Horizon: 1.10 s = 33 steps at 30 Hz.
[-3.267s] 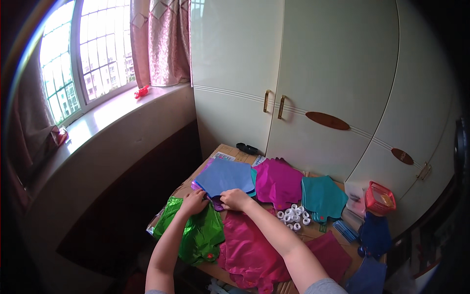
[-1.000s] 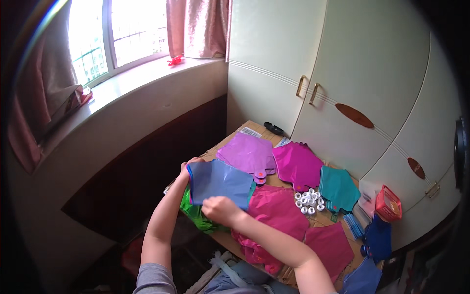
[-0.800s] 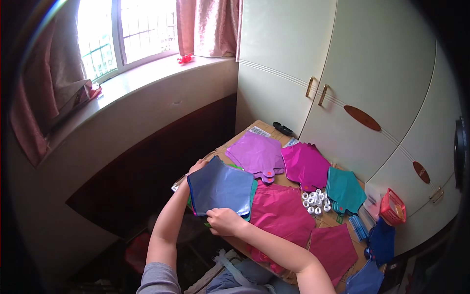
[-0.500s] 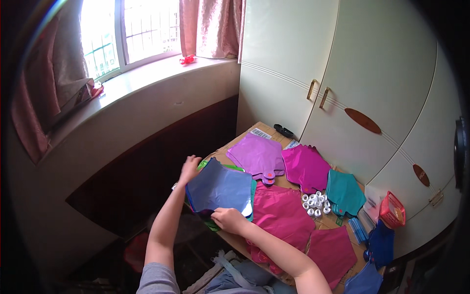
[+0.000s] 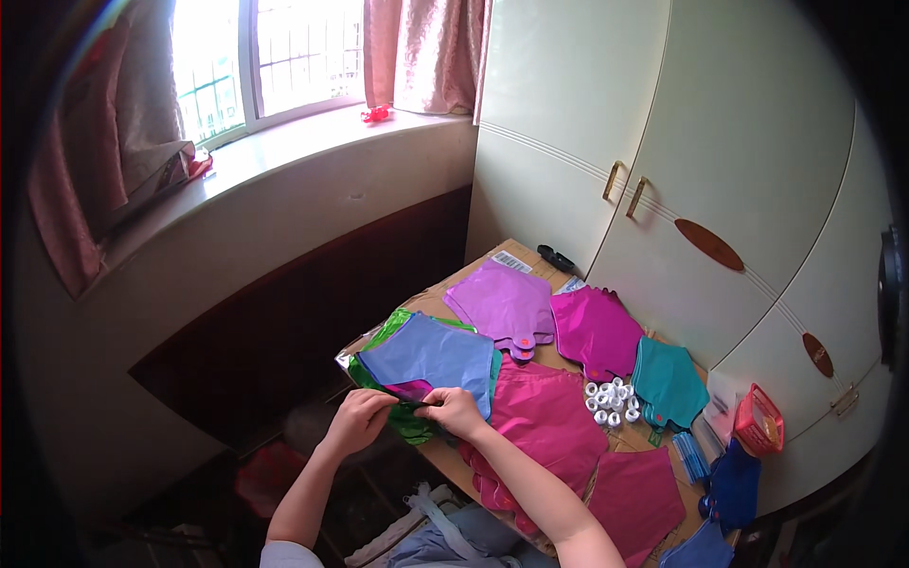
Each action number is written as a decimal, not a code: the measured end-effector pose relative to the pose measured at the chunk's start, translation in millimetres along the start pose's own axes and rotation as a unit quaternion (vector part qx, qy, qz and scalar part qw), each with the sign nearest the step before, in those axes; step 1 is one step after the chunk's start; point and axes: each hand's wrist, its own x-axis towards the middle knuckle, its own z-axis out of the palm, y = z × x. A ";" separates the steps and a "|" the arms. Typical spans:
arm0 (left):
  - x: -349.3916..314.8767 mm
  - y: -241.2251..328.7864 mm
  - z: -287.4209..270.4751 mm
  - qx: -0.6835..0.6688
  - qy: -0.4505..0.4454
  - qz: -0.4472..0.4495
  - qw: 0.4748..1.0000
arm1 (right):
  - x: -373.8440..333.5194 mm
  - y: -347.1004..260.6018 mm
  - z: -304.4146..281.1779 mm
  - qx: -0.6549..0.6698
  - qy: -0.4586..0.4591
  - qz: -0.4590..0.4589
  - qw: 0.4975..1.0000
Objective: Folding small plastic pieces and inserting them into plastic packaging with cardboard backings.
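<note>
Head view: the blue stack (image 5: pixel 431 348) of thin sheets lies just beyond both hands, its longer way seeming to run crosswise, from ahead of the left hand (image 5: pixel 362 417) to ahead of the right hand (image 5: pixel 453 413); the right hand is the nearer to its middle, set against the near edge, while the left hand stands just outside the near left corner; the right hand's fingers are drawn together in a pinch on that edge, beside a magenta strip (image 5: pixel 409 388); the left hand's fingers are bunched towards the same place, though whether they grip or only touch I cannot tell; green foil (image 5: pixel 417 431) shows under the stack, between the hands; a crimson pile (image 5: pixel 549 407) lies right of the right hand, on the desk (image 5: pixel 436 307).
</note>
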 end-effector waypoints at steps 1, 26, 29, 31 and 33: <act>4.2 2.1 1.9 0.014 0.003 0.010 1.000 | 0.2 1.2 0.8 0.005 0.003 -0.001 1.000; 15.3 -35.6 10.3 0.351 -0.172 -0.232 0.891 | 5.9 10.9 -17.3 0.221 -0.051 0.015 0.974; 16.7 -37.0 8.2 0.338 -0.210 -0.262 0.879 | 6.8 -0.4 -36.4 0.270 0.022 0.006 0.963; 17.5 -37.3 9.6 0.336 -0.202 -0.259 0.883 | 8.6 -11.4 -61.7 0.263 0.101 -0.017 0.959; 15.7 -39.1 11.4 0.332 -0.187 -0.248 0.891 | 11.5 -16.0 -94.3 0.270 0.187 -0.057 0.943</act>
